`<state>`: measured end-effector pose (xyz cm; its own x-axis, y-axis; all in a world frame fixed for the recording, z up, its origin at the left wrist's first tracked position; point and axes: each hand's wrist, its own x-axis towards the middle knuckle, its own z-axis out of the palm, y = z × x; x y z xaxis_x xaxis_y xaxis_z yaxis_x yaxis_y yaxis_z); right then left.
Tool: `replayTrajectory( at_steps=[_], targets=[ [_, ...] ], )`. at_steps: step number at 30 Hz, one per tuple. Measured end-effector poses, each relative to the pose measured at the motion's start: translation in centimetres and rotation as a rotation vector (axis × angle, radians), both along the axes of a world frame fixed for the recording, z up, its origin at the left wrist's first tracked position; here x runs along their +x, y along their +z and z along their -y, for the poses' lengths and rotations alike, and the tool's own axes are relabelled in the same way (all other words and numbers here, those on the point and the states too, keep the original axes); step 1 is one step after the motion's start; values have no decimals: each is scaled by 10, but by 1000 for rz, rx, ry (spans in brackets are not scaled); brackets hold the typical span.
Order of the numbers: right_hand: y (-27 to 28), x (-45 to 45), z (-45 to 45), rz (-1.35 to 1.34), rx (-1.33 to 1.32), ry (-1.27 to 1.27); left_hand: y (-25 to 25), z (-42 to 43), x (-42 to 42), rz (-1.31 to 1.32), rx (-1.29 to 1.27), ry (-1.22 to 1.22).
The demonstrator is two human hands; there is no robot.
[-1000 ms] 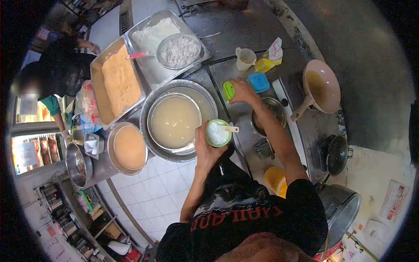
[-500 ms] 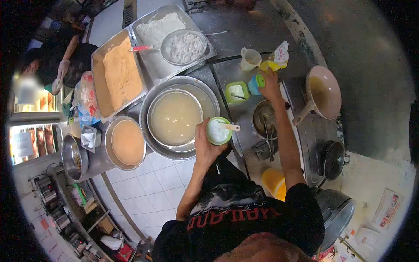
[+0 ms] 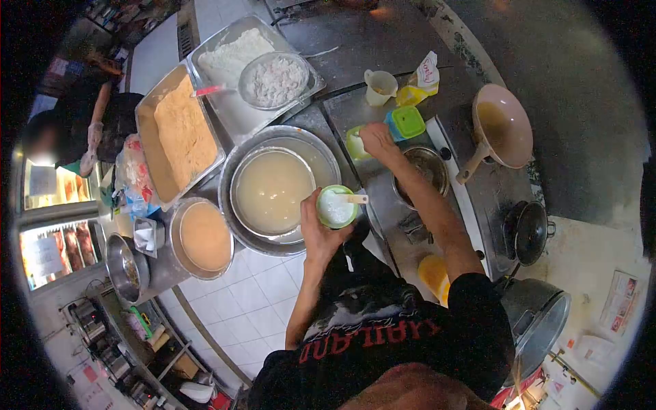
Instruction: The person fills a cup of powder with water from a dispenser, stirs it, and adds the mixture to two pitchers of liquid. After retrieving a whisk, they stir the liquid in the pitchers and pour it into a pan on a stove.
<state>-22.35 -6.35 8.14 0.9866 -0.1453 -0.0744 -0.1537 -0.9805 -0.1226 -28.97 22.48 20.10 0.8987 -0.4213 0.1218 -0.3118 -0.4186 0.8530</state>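
Observation:
My left hand [image 3: 322, 232] is wrapped round a green cup [image 3: 337, 207] of white powder, with a pale-handled spoon [image 3: 357, 199] in it. My right hand [image 3: 378, 141] reaches over a small green container [image 3: 357, 145] with white contents. Its fingers are together at that container, and what they pinch is hidden. A green lid [image 3: 408, 122] lies on top of a blue container [image 3: 392, 126]. Just left of my left hand, a bowl of pale liquid [image 3: 273, 190] sits inside a larger metal basin [image 3: 229, 171].
Trays of orange powder [image 3: 181, 137] and white flour [image 3: 239, 51] lie at the upper left, with a strainer [image 3: 274, 80] on the flour tray. A measuring cup [image 3: 380, 87], yellow packet [image 3: 418, 80], pan [image 3: 503, 126] and metal bowl [image 3: 421, 176] are right. A co-worker's gloved hand [image 3: 90, 154] shows far left.
My right hand took the green lid off the small container, set it on the blue container, and has come back left to the open green container. My left hand still holds the cup.

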Motion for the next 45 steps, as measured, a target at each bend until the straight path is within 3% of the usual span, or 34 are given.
replayTrajectory(
  at_steps=[2, 8, 14, 17, 21, 25, 27, 28, 31, 33, 35, 37, 40, 43, 45],
  targets=[
    [-19, -2, 5, -85, -37, 97, -2, -1, 1, -17, 7, 5],
    [-15, -8, 19, -95, 165, -71, -3, -3, 10, -24, 3, 4],
    [-4, -28, 44, -201, 776, -371, -13, 1, 18, 33, -36, -30],
    [-8, -49, 46, -82, 942, -463, -13, 7, 22, 11, -31, -56],
    [4, -95, 52, 81, 1141, -393, 2, 22, 26, 16, 15, -149],
    [136, -182, 24, 289, 967, -525, -17, 45, 17, -73, -233, -292],
    [171, -241, 16, 387, 850, -549, -11, 59, 13, 203, -135, -376],
    [190, -276, 6, 388, 994, -694, -9, 67, 6, 188, -162, -428],
    [223, -392, -24, 559, 839, -823, 1, 87, -20, 142, -246, -610],
    [257, -463, -63, 624, 735, -1026, 16, 94, -45, 208, -98, -661],
    [268, -536, -101, 743, 737, -1156, 20, 96, -72, 40, -109, -723],
    [280, -587, -143, 646, 606, -1397, 14, 99, -98, 79, -143, -830],
    [239, -647, -203, 666, 349, -1669, 16, 95, -129, 62, -148, -933],
    [173, -648, -250, 421, -124, -1758, 13, 81, -165, -169, -184, -955],
    [115, -648, -267, 437, -247, -1719, 8, 71, -178, -242, -193, -973]
  ],
)
